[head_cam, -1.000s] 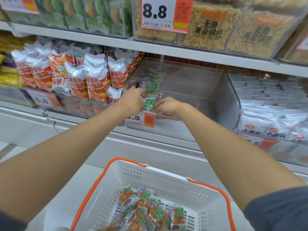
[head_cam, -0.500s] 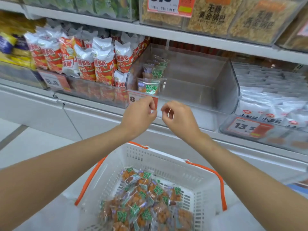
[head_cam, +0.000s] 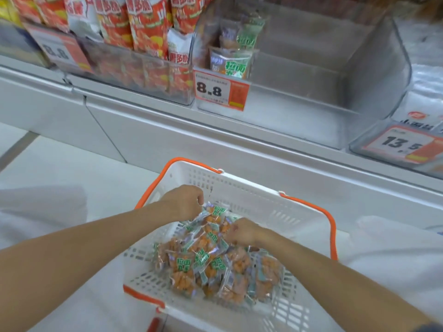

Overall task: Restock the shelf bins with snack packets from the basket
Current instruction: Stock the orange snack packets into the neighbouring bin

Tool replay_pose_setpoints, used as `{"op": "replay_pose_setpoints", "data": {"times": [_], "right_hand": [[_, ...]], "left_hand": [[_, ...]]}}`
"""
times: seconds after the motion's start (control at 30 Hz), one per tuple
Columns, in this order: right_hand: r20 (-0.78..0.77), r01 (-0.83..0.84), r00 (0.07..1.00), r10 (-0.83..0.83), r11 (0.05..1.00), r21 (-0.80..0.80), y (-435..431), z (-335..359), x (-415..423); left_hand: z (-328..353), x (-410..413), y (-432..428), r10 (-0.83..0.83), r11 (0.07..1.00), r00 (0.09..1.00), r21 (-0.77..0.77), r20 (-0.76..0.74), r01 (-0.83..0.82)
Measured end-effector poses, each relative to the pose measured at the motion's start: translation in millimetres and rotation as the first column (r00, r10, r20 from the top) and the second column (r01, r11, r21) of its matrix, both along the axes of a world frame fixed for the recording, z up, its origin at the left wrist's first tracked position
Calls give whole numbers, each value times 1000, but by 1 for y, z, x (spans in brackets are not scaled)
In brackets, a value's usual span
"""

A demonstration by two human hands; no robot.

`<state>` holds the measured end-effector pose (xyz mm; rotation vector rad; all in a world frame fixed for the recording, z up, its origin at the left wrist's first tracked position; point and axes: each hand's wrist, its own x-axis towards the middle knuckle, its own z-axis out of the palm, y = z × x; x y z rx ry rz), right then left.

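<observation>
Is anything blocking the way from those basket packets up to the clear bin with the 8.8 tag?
Nothing visible does. The left hand and right hand are on the snack packets in the basket; the clear bin above is open-topped.

I see white shelf (head_cam: 239, 130) carrying clear bins side by side: red-packet bin (head_cam: 134, 70) left, middle bin (head_cam: 374, 68) with few green packets (head_cam: 236, 64)

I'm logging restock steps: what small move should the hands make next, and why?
Probably grip a few clear orange snack packets from the white plastic basket and lift them. The left hand and right hand curl into the pile, grip unclear, while the clear shelf bin holds only a few.
</observation>
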<state>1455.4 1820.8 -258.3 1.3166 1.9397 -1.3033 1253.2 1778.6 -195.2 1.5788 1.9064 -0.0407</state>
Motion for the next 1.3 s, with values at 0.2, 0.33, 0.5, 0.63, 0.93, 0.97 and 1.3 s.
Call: {"op": "replay_pose_setpoints", "data": {"times": [0.2,0.33,0.5,0.63,0.93,0.97,1.3], "right_hand": [[-40,206,977,-210,975,-80,-64,-49,-18],[-160,230,961,-227,973,1,-57,-29,-27],[-250,0,964,87,945,326,-6,52,-28],[-409,159,912,16,907,389,33,123,-16],[-649,374,704,-290,928,-9,63,186,2],[-651,380,700,-293,925,-7,64,188,2],[-766,455,627,-139,864,216,76,218,-16]], "left_hand": [[-6,3,2,-8,998,1000,-60,6,8],[-1,3,3,-61,991,995,-111,78,69],[31,6,12,-188,938,957,-249,221,242],[62,8,29,-86,986,882,-84,463,141],[110,-4,52,27,989,720,85,694,-119],[112,-4,53,25,988,717,94,697,-125],[145,-8,67,-44,905,778,355,626,-235]]}}
